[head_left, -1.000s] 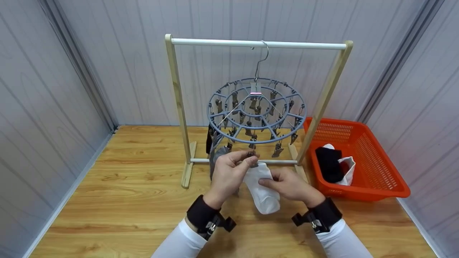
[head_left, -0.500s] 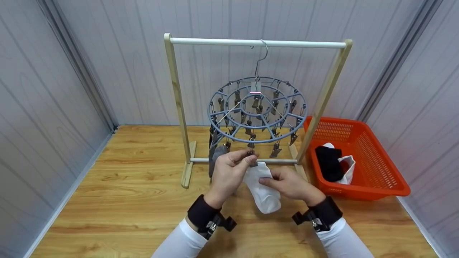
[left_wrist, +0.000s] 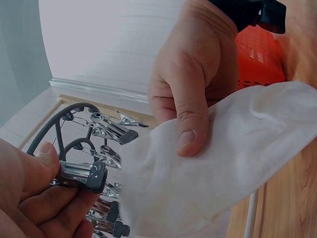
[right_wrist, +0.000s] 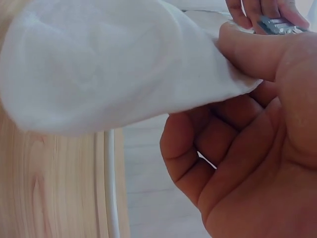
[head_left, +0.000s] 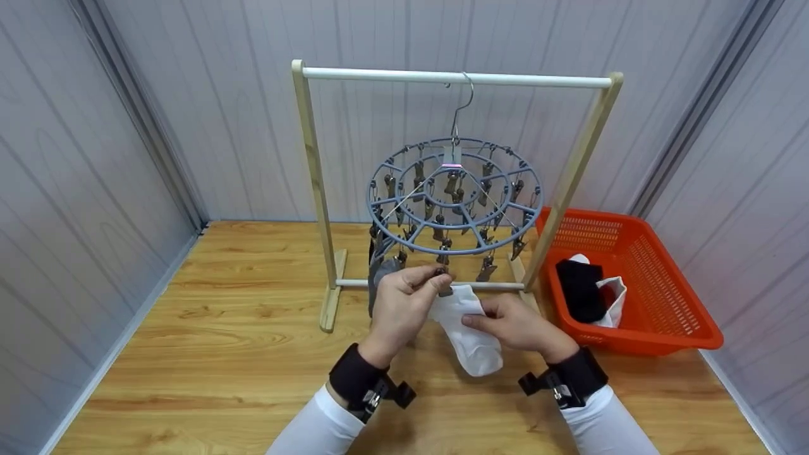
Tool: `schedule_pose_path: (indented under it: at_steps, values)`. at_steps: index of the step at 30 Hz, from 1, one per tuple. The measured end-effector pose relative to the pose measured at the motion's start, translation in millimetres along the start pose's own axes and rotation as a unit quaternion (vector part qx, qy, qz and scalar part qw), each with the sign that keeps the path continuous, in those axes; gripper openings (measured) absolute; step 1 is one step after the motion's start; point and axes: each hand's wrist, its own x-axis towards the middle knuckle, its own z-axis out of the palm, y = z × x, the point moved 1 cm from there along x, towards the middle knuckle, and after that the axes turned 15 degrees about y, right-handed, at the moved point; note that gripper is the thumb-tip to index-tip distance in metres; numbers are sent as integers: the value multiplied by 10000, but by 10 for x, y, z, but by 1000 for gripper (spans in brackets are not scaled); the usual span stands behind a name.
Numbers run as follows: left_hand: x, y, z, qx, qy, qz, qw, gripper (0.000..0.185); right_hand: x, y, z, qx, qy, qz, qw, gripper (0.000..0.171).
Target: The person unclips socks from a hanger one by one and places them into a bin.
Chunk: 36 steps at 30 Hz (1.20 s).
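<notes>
The left hand [head_left: 404, 303] pinches a clip [left_wrist: 81, 174] on the round sock hanger [head_left: 455, 205], fingers curled round it. The right hand [head_left: 515, 323] pinches the white sock [head_left: 471, 332] near its cuff — just beside the clip, at about four o'clock from it. The sock's long axis trails toward five o'clock, above the wooden table [head_left: 221, 354].

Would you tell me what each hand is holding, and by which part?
The left hand pinches a clip by its handles; the right hand pinches the white sock near its open end.

White sleeves [head_left: 319, 430], black wrist straps [head_left: 355, 378]
</notes>
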Motion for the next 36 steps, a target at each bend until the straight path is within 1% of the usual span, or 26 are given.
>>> schedule_pose_path:
  at_steps: [2,6,9,12,15,17,18,19,20,21,23,24,25,27,29,32,34,36]
  values:
    - [2,7,0,50,13,26,10000,20,0,23,-24,-137,41,24,9999,24]
    - [3,3,3,3,-10,54,10000,20,-4,63,-80,-409,226,148,9988,25]
    - [2,9,4,-61,-25,20,10000,20,-2,80,-120,-427,368,236,9981,25]
    - [2,17,8,-10,-32,19,10000,20,3,92,-157,-357,475,267,9979,24]
    - [-8,49,11,348,-44,157,9993,19,7,101,-194,-419,573,281,9971,26]
    - [-22,82,9,776,-57,486,9958,22,6,107,-220,-526,656,339,9959,33]
    - [-28,98,8,1063,-45,763,9914,23,5,108,-232,-579,695,377,9952,36]
    - [-32,112,6,1378,-3,1103,9843,26,4,110,-242,-639,731,411,9944,40]
    - [-36,126,3,1660,51,1442,9755,29,2,108,-253,-669,758,438,9939,43]
    - [-37,142,-1,1915,132,1788,9650,32,1,108,-262,-692,790,472,9933,46]
    - [-34,171,-12,2365,364,2433,9400,38,-4,106,-278,-680,805,532,9930,45]
    - [-29,185,-19,2524,478,2682,9285,39,-7,105,-284,-656,813,536,9931,43]
    - [-22,204,-27,2618,579,2860,9199,39,-9,101,-290,-619,822,523,9933,41]
    - [-8,238,-47,2668,770,3103,9092,36,-14,98,-303,-486,828,518,9940,35]
    - [12,268,-73,2621,976,3319,9009,27,-19,100,-319,-434,863,536,9939,33]
    - [53,302,-121,2413,1294,3522,8950,17,-25,99,-344,-418,941,645,9926,37]
    - [81,308,-157,2316,1494,3584,8919,15,-30,95,-358,-480,996,757,9910,42]
    - [108,298,-191,2339,1629,3577,8893,17,-36,81,-371,-456,1004,888,9899,44]
